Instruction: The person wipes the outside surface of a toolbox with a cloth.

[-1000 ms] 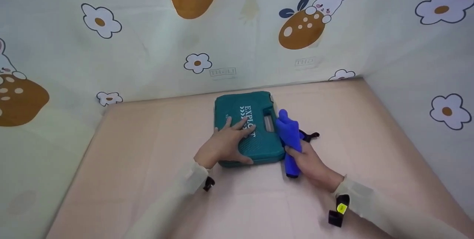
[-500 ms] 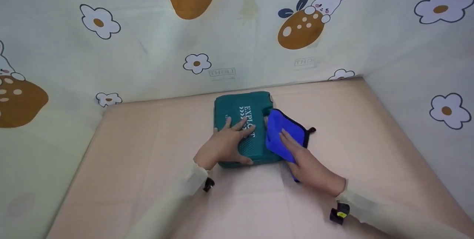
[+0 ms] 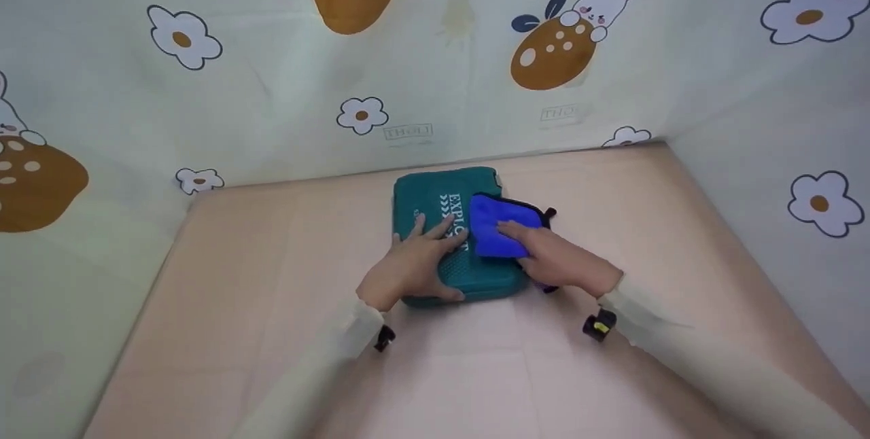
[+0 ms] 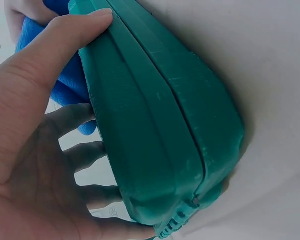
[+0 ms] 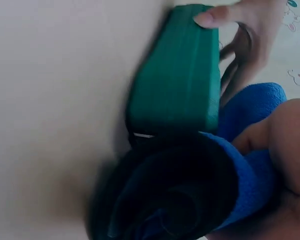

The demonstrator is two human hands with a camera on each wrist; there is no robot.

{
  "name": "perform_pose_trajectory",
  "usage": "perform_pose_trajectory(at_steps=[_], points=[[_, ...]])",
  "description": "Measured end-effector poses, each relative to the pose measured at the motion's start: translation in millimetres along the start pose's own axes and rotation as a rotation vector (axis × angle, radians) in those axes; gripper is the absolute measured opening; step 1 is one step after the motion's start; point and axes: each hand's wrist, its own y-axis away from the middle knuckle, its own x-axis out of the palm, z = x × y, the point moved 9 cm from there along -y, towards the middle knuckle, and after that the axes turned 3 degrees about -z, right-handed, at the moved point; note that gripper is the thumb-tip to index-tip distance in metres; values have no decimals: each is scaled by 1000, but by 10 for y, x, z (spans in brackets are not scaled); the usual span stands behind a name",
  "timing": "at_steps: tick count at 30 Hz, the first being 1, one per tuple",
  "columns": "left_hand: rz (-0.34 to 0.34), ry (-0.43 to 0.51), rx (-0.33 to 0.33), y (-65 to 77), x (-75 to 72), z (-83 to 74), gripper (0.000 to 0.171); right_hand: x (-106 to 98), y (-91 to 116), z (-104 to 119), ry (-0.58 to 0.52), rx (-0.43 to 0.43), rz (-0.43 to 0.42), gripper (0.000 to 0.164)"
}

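Note:
A green plastic carrying case [image 3: 428, 187] with white lettering lies flat on the table. My left hand [image 3: 409, 268] rests on its lid with fingers spread, and in the left wrist view the thumb [image 4: 72, 32] presses the near side wall. My right hand [image 3: 561, 257] holds a folded blue cloth [image 3: 491, 227] with black edging against the right part of the lid, over the handle area. Part of the lettering is covered by the cloth and the left fingers. In the right wrist view the cloth's rolled dark end [image 5: 170, 185] hangs beside the case.
The table [image 3: 238, 276] has a pale pinkish cover. Behind it and at both sides stand cloth walls [image 3: 272, 85] printed with flowers, rabbits and brown strawberry shapes. The case lies near the back wall. Small black cameras are strapped at both wrists.
My right hand has moved left and away from me, bringing the cloth from beside the case's right edge up onto its lid. The left hand and the case have stayed put.

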Motion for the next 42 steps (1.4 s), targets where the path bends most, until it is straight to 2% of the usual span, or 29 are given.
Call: perform_pose_trajectory(at_steps=[3,13,24,28,32,37,39,42], points=[[-6,-7,5,7,-12,-2,100,-18,-74,-14,15,-7,15,56],[3,-16,5,4,8,-3,100,-42,-247,-88,78,-1,-9,57],[12,-27,1,-8,25,15,99,-75,-331,-222,43,32,-35,57],[10,-18,3,-2,31,25,99,-108,-330,-276,-27,21,-52,57],[4,-13,9,5,38,32,99,-185,-325,-322,-164,-14,-84,54],[-3,-15,14,3,41,28,100,-317,-308,-447,-348,6,-153,30],[-4,-13,14,0,40,27,100,-334,-296,-486,-381,22,-164,20],[0,-11,11,-5,39,28,100,-322,-259,-475,-364,12,-159,22]])
